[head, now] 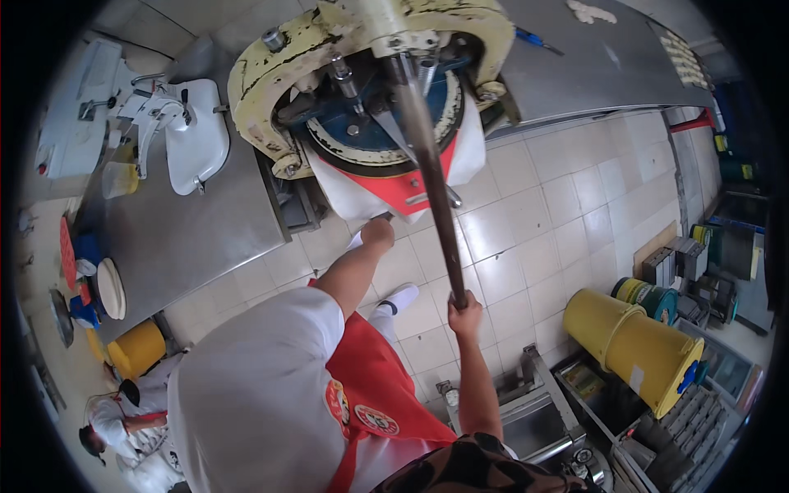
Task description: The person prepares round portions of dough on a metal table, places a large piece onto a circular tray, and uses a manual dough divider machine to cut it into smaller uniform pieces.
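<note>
My right hand point(465, 316) is wrapped around the lower end of a long metal lever point(434, 179). The lever slants up into the cream-painted frame point(265, 80) of a worn dough divider press. My left hand point(376, 233) is a fist at the press's front, closed on a dark handle point(386, 216) of which only a bit shows. The fingers of that hand are hidden. Above it sits the blue round head point(333, 132) of the press with a black rim. A red panel point(400, 191) and white sheeting point(336, 194) hang below the rim.
Left, a steel table point(234, 215) holds a white balance scale point(197, 135). The right-hand steel table point(573, 74) bears dough point(590, 12), a blue-handled tool point(536, 40) and a tray of dough pieces point(684, 58). Yellow bins point(653, 351) stand lower right. A co-worker point(117, 425) is lower left.
</note>
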`<state>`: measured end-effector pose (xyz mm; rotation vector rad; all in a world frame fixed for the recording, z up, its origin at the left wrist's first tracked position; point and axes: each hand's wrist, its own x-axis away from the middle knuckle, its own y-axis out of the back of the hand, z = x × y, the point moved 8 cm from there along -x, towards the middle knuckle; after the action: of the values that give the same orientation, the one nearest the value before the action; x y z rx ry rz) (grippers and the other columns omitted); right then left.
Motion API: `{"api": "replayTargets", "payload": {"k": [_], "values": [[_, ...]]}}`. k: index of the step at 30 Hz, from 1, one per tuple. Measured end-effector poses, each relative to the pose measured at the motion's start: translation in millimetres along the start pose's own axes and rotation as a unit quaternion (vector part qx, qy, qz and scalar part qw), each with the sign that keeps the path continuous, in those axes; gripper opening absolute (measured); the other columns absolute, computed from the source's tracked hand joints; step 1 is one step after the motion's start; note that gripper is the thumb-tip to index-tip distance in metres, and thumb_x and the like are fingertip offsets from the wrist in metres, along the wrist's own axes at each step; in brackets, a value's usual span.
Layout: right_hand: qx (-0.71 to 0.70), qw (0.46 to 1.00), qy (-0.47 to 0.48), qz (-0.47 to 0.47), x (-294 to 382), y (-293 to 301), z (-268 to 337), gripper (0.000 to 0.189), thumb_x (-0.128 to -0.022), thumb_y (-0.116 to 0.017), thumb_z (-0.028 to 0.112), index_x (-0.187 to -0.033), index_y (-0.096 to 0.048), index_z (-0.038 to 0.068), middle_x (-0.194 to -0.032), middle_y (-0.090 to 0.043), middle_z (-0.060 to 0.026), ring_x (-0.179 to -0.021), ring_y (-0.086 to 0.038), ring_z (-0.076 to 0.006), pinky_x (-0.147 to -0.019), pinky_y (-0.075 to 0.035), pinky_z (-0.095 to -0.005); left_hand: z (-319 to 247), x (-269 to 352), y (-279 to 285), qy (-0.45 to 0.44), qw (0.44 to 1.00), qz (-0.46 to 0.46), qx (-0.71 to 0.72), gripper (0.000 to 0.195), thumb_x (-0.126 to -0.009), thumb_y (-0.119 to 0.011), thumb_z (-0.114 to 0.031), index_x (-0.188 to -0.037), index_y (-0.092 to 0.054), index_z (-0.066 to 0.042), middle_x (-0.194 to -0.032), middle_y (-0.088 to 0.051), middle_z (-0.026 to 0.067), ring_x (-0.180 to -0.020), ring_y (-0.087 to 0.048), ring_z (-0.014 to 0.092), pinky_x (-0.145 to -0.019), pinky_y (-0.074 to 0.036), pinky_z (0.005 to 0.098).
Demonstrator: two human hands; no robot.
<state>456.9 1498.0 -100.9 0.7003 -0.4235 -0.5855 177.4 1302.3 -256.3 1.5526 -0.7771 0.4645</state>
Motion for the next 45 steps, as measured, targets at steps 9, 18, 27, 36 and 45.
{"api": "replayTargets", "payload": {"k": [9,18,27,36,45], "values": [[0.067,0.995,0.076,0.011,9.9,-4.9,-14.7,0.024,-0.076,-0.077,0.015,-0.083,-0.057,0.003,-0.064,-0.055,-0.0214,-0.059,-0.056,-0.0497,-0.054,-0.047,-0.0503,145.8,-13.7,-51.0,0.064,0.998,0.027,0.002,0.029,-0.095,-0.057,-0.025,-0.102,-0.079,-0.007,-0.109,-0.076,0.0197,-0.103,-0.074,0.037,-0.092,-0.058,0.0473],[0.011,0.998,0.058,-0.001,-7.2,-3.5,23.8,0.027,-0.090,-0.072,0.008,-0.072,-0.052,0.005,-0.058,-0.051,-0.0184,-0.053,-0.051,-0.0450,-0.048,-0.039,-0.0456,143.1,-19.6,-39.6,0.042,0.999,0.009,-0.009,0.031,-0.096,-0.051,-0.021,-0.101,-0.078,-0.007,-0.108,-0.076,0.0192,-0.103,-0.074,0.037,-0.092,-0.058,0.0471],[-0.003,0.998,0.062,-0.018,-2.5,-0.6,17.5,0.042,-0.092,-0.072,0.007,-0.060,-0.044,0.006,-0.051,-0.042,-0.0134,-0.043,-0.039,-0.0316,-0.045,-0.031,-0.0417,140.6,-15.4,-37.6,0.057,0.998,0.028,-0.011,0.029,-0.093,-0.053,-0.018,-0.105,-0.078,-0.007,-0.110,-0.075,0.0206,-0.105,-0.074,0.037,-0.093,-0.058,0.0465],[-0.004,1.000,0.011,-0.001,1.3,-2.4,0.9,0.018,-0.087,-0.075,0.013,-0.081,-0.064,0.001,-0.063,-0.058,-0.0215,-0.058,-0.059,-0.0462,-0.054,-0.049,-0.0409,140.9,-10.0,-38.9,0.068,0.997,0.034,-0.013,0.032,-0.095,-0.056,-0.028,-0.107,-0.077,-0.007,-0.110,-0.075,0.0199,-0.105,-0.073,0.038,-0.093,-0.058,0.0459],[0.000,1.000,-0.001,-0.015,18.0,1.9,-8.1,0.014,-0.081,-0.074,0.010,-0.083,-0.063,0.002,-0.065,-0.059,-0.0193,-0.058,-0.062,-0.0410,-0.056,-0.051,-0.0420,123.5,-41.4,-44.3,-0.005,0.996,-0.013,-0.090,0.029,-0.095,-0.059,-0.031,-0.097,-0.077,-0.010,-0.102,-0.077,0.0168,-0.097,-0.075,0.035,-0.086,-0.060,0.0466]]}}
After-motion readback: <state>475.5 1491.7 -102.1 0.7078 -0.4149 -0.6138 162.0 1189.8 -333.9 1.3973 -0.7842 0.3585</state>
